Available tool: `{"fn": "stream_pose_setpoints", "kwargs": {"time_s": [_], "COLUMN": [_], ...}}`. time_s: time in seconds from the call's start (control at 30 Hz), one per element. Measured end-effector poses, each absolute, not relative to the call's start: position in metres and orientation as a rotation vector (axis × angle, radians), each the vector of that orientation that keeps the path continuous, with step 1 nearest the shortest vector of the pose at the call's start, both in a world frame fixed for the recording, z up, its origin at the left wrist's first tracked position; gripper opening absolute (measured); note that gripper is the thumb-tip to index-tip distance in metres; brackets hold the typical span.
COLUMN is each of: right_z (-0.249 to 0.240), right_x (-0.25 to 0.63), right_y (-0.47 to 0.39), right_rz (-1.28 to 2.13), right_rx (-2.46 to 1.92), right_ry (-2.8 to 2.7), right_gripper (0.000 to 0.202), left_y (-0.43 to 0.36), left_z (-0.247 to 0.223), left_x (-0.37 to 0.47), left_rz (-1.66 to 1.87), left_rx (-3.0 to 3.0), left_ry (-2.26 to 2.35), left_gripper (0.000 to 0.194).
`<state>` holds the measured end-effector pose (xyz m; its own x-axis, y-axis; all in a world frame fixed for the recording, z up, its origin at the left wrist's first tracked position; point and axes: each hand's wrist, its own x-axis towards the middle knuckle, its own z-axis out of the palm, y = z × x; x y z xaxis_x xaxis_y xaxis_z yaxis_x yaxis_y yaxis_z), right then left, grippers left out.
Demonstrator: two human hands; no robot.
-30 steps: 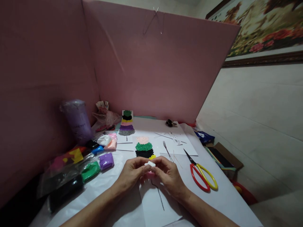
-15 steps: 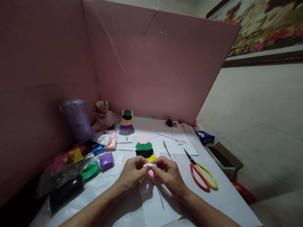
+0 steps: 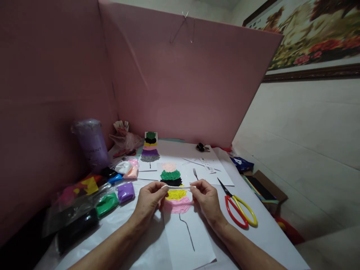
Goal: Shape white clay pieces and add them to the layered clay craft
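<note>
Between my two hands a thin strip of white modelling clay (image 3: 179,187) is stretched out level. My left hand (image 3: 150,200) pinches one end between thumb and fingers, and my right hand (image 3: 206,200) pinches the other. Under the strip lies a white paper sheet (image 3: 185,236) with bands of textured clay: pale pink, green, black, yellow and pink. A thin dark line runs down the sheet below the pink clay band (image 3: 177,206). The strip hides part of the area where black meets yellow.
Scissors (image 3: 239,206) with red and yellow handles lie at right, near a fork (image 3: 195,173). Bagged clay, including a purple pack (image 3: 126,192) and green pack (image 3: 107,203), is at left. Behind stand a finished-looking striped card (image 3: 150,148), keys (image 3: 201,147) and a purple tumbler (image 3: 92,146).
My hands have moved apart, drawing the short white clay piece out into a longer, thinner strip. The yellow and pink bands beneath now show more.
</note>
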<state>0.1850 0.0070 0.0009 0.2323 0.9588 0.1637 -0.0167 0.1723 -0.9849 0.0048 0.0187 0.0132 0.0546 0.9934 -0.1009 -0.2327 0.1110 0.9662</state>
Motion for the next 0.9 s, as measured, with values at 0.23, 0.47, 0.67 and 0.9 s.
{"fn": "stream_pose_setpoints", "kwargs": {"time_s": [0.23,0.47,0.67,0.9], "right_z": [0.008,0.009,0.01,0.01], "right_x": [0.184,0.18,0.171,0.171], "right_y": [0.004,-0.002,-0.009,-0.011], "right_rz": [1.053,1.212,1.236,1.122], "right_rx": [-1.105,-0.983,-0.855,-0.98], "right_ry": [-1.158,-1.26,-1.317,-1.41], "right_gripper": [0.033,0.031,0.024,0.02], "left_y": [0.014,0.014,0.012,0.011], "left_z": [0.019,0.012,0.017,0.014], "left_x": [0.006,0.009,0.008,0.008], "left_rz": [1.123,1.129,1.011,0.994], "left_rx": [0.876,0.982,1.194,1.308], "left_ry": [0.963,0.859,0.902,0.947], "left_gripper": [0.044,0.037,0.029,0.028]}}
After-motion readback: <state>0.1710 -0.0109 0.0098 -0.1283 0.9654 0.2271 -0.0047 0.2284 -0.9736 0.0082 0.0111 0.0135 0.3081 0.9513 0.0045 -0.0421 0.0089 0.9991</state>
